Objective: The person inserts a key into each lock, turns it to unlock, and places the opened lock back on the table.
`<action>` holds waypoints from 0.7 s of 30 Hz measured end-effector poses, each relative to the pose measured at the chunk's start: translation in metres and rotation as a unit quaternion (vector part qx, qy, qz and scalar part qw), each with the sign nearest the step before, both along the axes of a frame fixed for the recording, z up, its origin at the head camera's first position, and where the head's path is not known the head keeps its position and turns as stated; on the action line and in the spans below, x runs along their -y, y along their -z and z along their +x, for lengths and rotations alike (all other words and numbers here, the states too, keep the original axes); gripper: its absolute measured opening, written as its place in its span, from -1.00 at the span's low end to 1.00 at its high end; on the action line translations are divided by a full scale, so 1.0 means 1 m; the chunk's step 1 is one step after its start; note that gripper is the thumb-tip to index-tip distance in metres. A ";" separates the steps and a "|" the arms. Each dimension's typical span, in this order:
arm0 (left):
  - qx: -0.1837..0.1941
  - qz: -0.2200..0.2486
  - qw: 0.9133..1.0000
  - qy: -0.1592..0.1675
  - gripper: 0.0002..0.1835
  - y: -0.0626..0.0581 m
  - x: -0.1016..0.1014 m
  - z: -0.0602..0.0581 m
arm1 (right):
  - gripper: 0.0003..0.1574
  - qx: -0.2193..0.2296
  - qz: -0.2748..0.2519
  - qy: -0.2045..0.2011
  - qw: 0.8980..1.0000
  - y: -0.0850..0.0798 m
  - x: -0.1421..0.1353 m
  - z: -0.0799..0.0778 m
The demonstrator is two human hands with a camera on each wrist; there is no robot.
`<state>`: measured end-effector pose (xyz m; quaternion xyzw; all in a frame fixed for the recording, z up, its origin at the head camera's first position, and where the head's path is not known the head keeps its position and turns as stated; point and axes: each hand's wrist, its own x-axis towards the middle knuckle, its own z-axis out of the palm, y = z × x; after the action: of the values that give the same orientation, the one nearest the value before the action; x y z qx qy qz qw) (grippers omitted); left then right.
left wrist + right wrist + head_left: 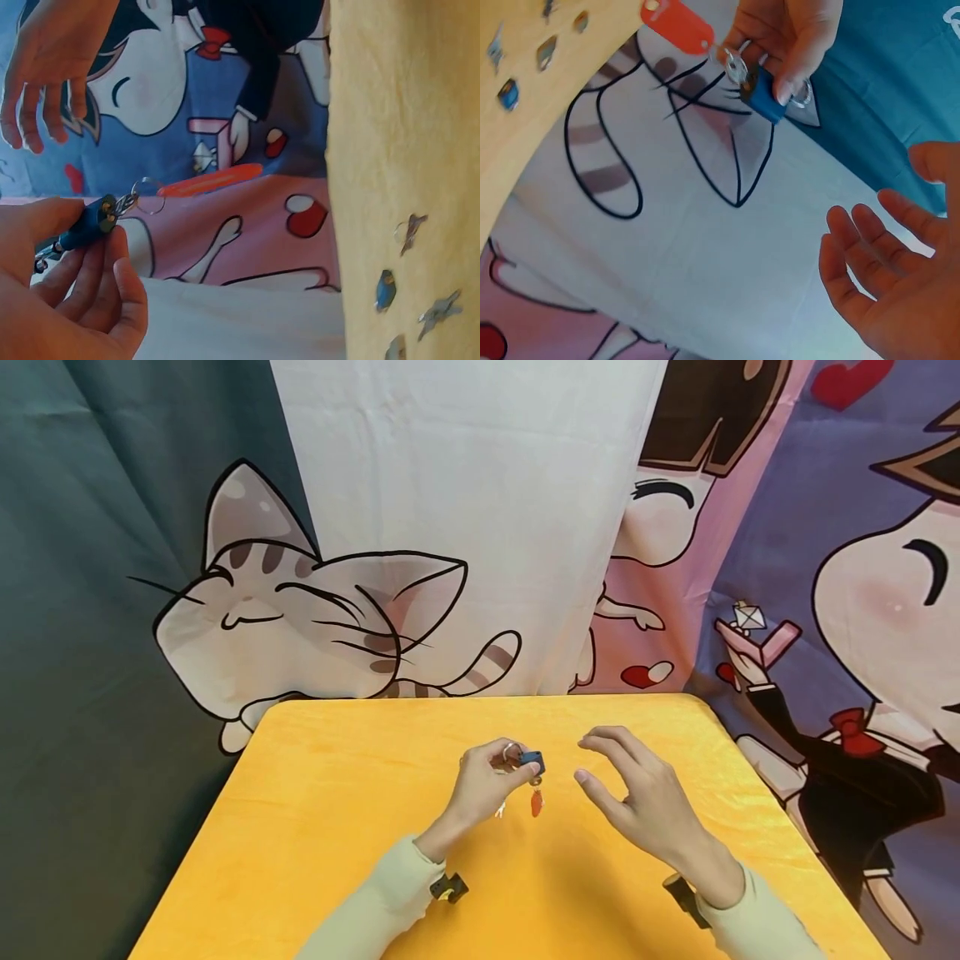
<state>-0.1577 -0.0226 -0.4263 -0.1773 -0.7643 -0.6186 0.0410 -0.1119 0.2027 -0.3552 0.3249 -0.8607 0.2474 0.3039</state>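
Note:
My left hand (480, 789) pinches a small blue padlock (532, 762) between thumb and fingers, raised over the yellow table. A silver key (736, 66) stands at the padlock's bottom end in the right wrist view. From its thin ring (148, 195) hangs a red-orange tag (536, 803). The padlock's metal shackle (802, 94) shows on the other side of the thumb. To the right, apart from the padlock, my right hand (648, 793) hovers with fingers loosely bent and nothing in it; its palm (907, 292) shows in the right wrist view.
On the yellow table (337, 760) lie another blue padlock (508, 94) and several small metal pieces, among them a silver piece (440, 315) and a key-like piece with a ring (412, 234). Behind the table hangs a cartoon-printed curtain (465, 468).

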 end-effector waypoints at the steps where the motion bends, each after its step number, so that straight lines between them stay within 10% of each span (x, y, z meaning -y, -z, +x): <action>1: 0.007 -0.006 1.000 0.007 -0.82 0.002 -0.002 -0.001 | -0.50 -0.002 0.006 0.000 1.000 0.000 -0.003 0.000; 21: 0.086 -0.147 0.981 0.089 -0.88 0.027 -0.072 -0.041 | -0.25 0.050 0.094 0.017 0.994 0.004 -0.022 0.011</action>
<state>-0.1987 0.0494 -0.4535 -0.1945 -0.8289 -0.5135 -0.1069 -0.1011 0.2249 -0.3594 0.3249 -0.8996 0.1762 0.2327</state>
